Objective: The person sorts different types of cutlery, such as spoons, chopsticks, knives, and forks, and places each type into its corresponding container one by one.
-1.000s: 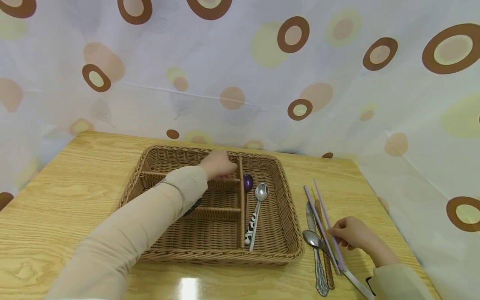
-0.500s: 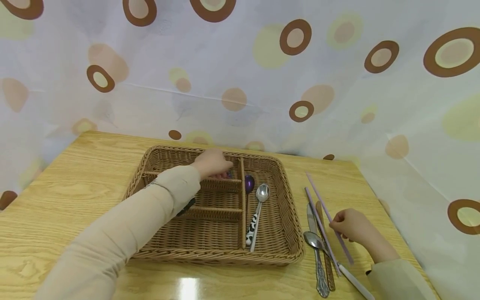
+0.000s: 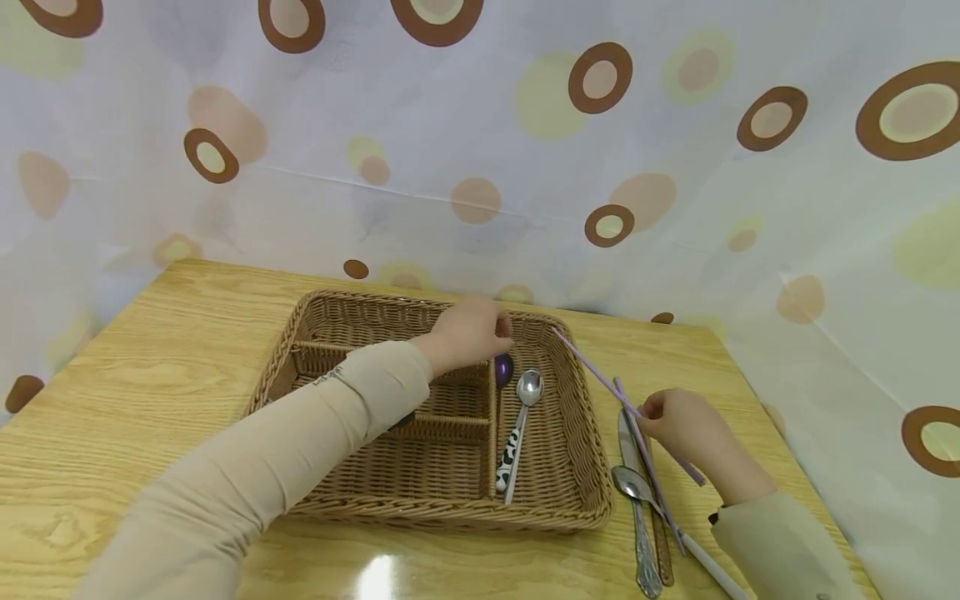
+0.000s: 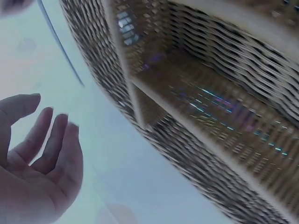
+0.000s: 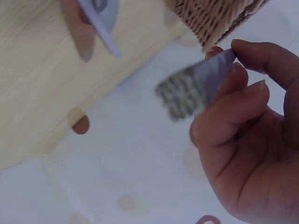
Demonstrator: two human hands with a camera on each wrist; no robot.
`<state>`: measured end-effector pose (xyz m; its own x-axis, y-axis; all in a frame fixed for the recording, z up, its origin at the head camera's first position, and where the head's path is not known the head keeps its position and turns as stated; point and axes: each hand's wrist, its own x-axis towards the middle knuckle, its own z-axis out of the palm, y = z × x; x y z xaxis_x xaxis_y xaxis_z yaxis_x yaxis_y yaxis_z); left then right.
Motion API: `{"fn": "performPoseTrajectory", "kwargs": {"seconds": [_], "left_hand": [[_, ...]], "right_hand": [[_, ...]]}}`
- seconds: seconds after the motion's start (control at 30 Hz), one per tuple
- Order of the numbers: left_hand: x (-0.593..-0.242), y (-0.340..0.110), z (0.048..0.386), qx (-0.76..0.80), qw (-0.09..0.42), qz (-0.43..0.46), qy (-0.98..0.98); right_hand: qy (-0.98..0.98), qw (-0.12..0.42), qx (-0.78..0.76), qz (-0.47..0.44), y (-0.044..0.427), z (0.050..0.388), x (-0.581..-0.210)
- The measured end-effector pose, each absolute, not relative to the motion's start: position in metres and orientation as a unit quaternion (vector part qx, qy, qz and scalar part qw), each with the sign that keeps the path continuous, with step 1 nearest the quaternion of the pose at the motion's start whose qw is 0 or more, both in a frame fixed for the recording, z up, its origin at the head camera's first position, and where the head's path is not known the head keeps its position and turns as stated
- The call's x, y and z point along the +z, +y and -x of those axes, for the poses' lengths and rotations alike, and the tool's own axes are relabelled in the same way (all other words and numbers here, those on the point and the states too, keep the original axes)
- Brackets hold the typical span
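Note:
My right hand [image 3: 686, 433] pinches a thin purple chopstick [image 3: 592, 371], tilted with its far tip over the basket's right rim. In the right wrist view its thick, patterned end [image 5: 182, 95] sticks out from the fingers. My left hand [image 3: 468, 332] is above the divider at the back of the wicker basket [image 3: 536, 517]. Seen in the left wrist view, its fingers [image 4: 70, 158] are loosely bent with nothing between them. A second purple chopstick [image 3: 648, 467] lies on the table across a knife [image 3: 627, 437] and beside a metal spoon [image 3: 632, 483].
In the basket's right compartment lie a purple spoon [image 3: 504, 371] and a spoon [image 3: 529, 387] beside a cow-patterned handle [image 3: 507, 462]. A brown-handled piece [image 3: 662, 550] and a white handle [image 3: 712, 567] lie right of the basket. Blurred shiny items [image 4: 229, 105] sit in the back compartment.
My right hand has lifted the chopstick off the pile and moved it left towards the basket. My left hand has risen from the back compartment and shifted right.

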<state>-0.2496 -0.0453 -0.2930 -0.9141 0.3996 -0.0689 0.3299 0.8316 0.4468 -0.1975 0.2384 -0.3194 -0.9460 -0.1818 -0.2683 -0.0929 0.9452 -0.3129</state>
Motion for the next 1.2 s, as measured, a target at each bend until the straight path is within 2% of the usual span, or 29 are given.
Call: {"fn": "performPoseTrajectory", "kwargs": {"seconds": [0.23, 0.63, 0.87, 1.03, 1.2], "left_hand": [[-0.296, -0.026, 0.240, 0.163, 0.063, -0.277, 0.945], [-0.308, -0.015, 0.227, 0.099, 0.064, -0.320, 0.940], [-0.311, -0.018, 0.224, 0.078, 0.044, -0.336, 0.938], [-0.309, -0.025, 0.223, 0.084, 0.056, -0.330, 0.939], [-0.307, -0.041, 0.224, 0.098, 0.050, -0.313, 0.943]], "right_hand": [[0.977, 0.149, -0.129, 0.085, 0.207, 0.199, -0.310], [0.979, 0.124, -0.092, 0.130, 0.160, 0.198, -0.298], [0.979, 0.113, -0.092, 0.143, 0.151, 0.197, -0.294], [0.976, 0.108, -0.104, 0.158, 0.148, 0.199, -0.296], [0.974, 0.054, -0.150, 0.161, 0.153, 0.199, -0.296]]}}
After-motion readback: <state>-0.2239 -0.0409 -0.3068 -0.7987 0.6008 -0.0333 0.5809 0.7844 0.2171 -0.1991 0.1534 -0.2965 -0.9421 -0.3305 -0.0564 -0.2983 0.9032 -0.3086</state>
